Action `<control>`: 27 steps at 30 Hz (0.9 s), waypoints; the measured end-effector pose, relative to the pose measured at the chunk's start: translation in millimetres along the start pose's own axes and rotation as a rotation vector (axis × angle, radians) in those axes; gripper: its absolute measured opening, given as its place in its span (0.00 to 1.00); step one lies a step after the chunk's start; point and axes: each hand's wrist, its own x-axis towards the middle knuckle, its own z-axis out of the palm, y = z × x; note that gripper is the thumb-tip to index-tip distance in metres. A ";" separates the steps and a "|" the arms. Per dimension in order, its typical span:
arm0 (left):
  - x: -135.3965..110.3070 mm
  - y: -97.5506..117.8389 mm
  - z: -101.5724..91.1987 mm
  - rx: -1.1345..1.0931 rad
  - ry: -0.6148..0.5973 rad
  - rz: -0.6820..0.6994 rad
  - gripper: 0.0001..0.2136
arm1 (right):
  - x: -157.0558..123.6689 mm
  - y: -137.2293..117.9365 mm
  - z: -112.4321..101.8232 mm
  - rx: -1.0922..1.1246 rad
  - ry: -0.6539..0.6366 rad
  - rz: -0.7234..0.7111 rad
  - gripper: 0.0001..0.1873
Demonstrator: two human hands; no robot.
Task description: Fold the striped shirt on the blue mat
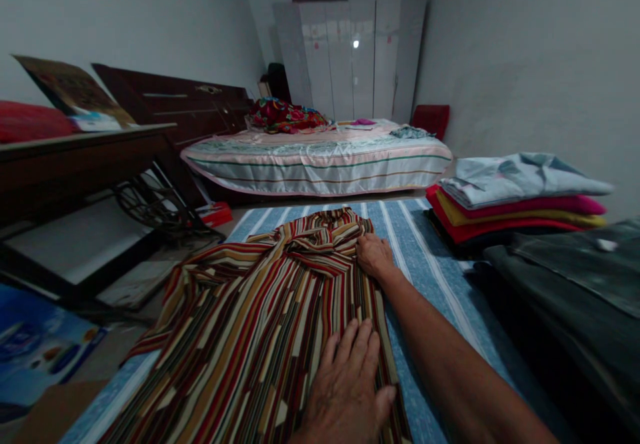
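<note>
**Now a striped garment [260,324] lies spread before us under both hands**

At our far left we see a dark tabletop [133,131] carrying a red item [33,122], with a blue printed box [37,351] below it. Next comes a dark headboard [185,97], then a small red box [215,215] on the floor. The garment fills the middle, laid lengthwise on a blue-and-white striped cloth [425,244], one sleeve trailing to the left, its fabric rumpled near the neck end. Beyond it we see a bed [320,164] with a floral quilt [285,116], and a pale wardrobe [340,64] behind.

Our hands are apart. The left hand [345,384] rests palm down on the lower body of the garment, fingers stretched out, thumb held away. Farther up and slightly to the right, our right hand [374,255] touches the garment's right edge with bent fingers; we cannot tell whether it pinches the fabric. To the right we have a stack of folded clothes [520,204], a pale piece uppermost, and nearer us a dark garment [575,291].
</note>
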 end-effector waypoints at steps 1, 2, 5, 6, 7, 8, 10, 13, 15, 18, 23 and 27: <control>0.4 -0.4 -2.2 -0.013 -0.014 -0.005 0.29 | 0.1 0.0 -0.1 0.002 0.000 0.001 0.17; 0.8 -0.8 -4.6 -0.026 -0.026 -0.008 0.29 | 0.1 -0.1 -0.2 0.004 0.000 0.003 0.17; 3.1 -0.5 -11.3 -0.065 -0.053 -0.026 0.28 | 0.3 -0.2 -0.6 0.006 0.001 0.004 0.16; 4.0 0.1 -13.1 -0.076 -0.063 -0.029 0.28 | 0.2 -0.2 -0.7 0.005 0.001 0.004 0.16; 4.7 0.8 -14.5 -0.085 -0.070 -0.035 0.28 | 0.1 -0.1 -0.8 0.004 0.002 0.005 0.17; 5.3 1.7 -15.3 -0.093 -0.074 -0.043 0.28 | 0.0 0.0 -0.8 0.004 0.003 0.007 0.17; 5.7 3.3 -15.5 -0.097 -0.071 -0.061 0.28 | -0.2 0.3 -0.6 0.003 0.002 0.011 0.17; 4.5 4.2 -12.7 -0.070 -0.044 -0.059 0.27 | -0.3 0.6 -0.7 0.007 -0.001 0.014 0.16; 3.4 4.0 -9.8 -0.051 -0.022 -0.038 0.27 | -0.2 0.0 -2.2 0.009 -0.002 0.018 0.17; 3.0 3.9 -6.8 -0.043 0.000 -0.025 0.27 | -1.8 -3.2 -9.9 0.003 0.006 0.026 0.17; 3.9 4.7 -10.9 -0.085 -0.031 -0.042 0.28 | -25.8 -10.1 -39.4 -0.027 0.021 0.015 0.15; 3.3 5.3 -16.5 -0.128 -0.018 -0.054 0.26 | -72.3 -6.7 -61.3 0.028 0.007 0.159 0.14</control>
